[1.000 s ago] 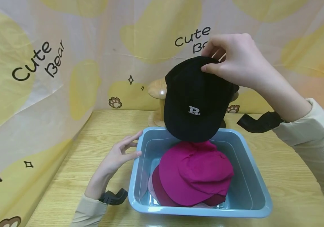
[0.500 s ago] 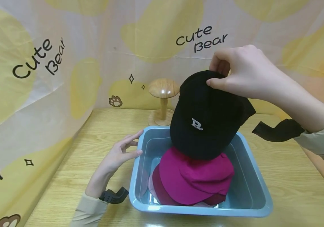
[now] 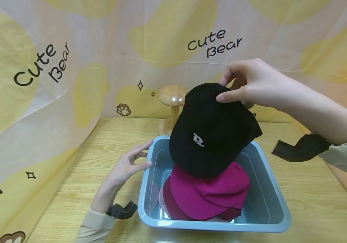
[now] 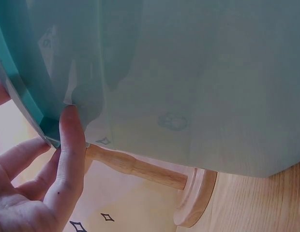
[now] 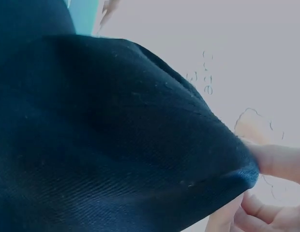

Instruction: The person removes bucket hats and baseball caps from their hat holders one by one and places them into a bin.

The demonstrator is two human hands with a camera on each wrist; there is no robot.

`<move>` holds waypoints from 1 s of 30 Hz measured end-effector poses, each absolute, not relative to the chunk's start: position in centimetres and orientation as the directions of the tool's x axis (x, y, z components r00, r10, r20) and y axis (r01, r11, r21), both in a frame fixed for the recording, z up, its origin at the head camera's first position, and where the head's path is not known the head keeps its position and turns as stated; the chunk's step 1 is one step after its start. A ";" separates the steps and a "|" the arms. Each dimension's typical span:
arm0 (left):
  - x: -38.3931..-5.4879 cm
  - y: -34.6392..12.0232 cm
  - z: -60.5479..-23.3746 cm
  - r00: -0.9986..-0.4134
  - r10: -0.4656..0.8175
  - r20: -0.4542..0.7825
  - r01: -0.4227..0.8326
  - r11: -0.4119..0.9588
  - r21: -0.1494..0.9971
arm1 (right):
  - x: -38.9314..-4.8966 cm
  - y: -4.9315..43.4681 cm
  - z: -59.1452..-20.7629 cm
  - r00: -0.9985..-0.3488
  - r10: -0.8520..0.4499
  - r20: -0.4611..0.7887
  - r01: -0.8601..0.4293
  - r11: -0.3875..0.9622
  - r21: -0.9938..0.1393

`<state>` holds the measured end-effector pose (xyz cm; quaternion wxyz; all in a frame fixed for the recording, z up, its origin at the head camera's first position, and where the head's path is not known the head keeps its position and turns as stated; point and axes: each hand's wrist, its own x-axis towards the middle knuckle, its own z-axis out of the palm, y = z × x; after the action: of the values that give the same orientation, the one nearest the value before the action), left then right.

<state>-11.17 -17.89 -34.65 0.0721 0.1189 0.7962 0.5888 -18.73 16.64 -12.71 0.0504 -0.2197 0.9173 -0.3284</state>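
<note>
In the head view, my right hand (image 3: 260,84) pinches the crown of a black baseball cap (image 3: 219,135) with a white letter R on its front. The cap hangs brim down over a blue basin (image 3: 270,189). Its dark fabric (image 5: 111,130) fills much of the right wrist view, pinched at a fold. Below it in the basin lies a magenta cap (image 3: 204,199) on top of a dark red cap (image 3: 172,200), with something pale pink (image 3: 162,199) underneath. My left hand (image 3: 128,168) rests its fairly straight fingers against the basin's left side.
A wooden hat stand (image 3: 173,96) with a rounded top stands behind the basin. Part of another brownish rounded thing (image 3: 248,105) shows behind the black cap. A patterned cloth (image 3: 149,44) hangs at the back and left of the wooden table (image 3: 100,141).
My right hand has lowered the black cap from behind the basin to over the magenta cap, then shifted it slightly left. The cap has tilted. My left hand has stayed in place.
</note>
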 end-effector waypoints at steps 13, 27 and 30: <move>-11.0 -17.8 -34.7 -0.965 0.262 0.003 0.083 0.297 0.951 | -16.6 14.7 -14.1 -0.883 -0.465 -0.063 -0.229 0.545 -0.807; -10.9 -17.7 -34.5 -0.963 0.269 0.011 0.093 0.292 0.952 | -13.7 13.6 -16.3 -0.865 -0.499 -0.053 -0.185 0.416 -0.890; -10.9 -17.7 -34.5 -0.964 0.267 0.009 0.092 0.300 0.949 | -13.3 13.6 -16.9 -0.856 -0.515 -0.054 -0.196 0.418 -0.887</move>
<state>-10.88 -17.67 -34.51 0.0754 0.1119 0.8027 0.5809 -13.29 13.59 -16.94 0.1612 -0.2150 0.8263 -0.4949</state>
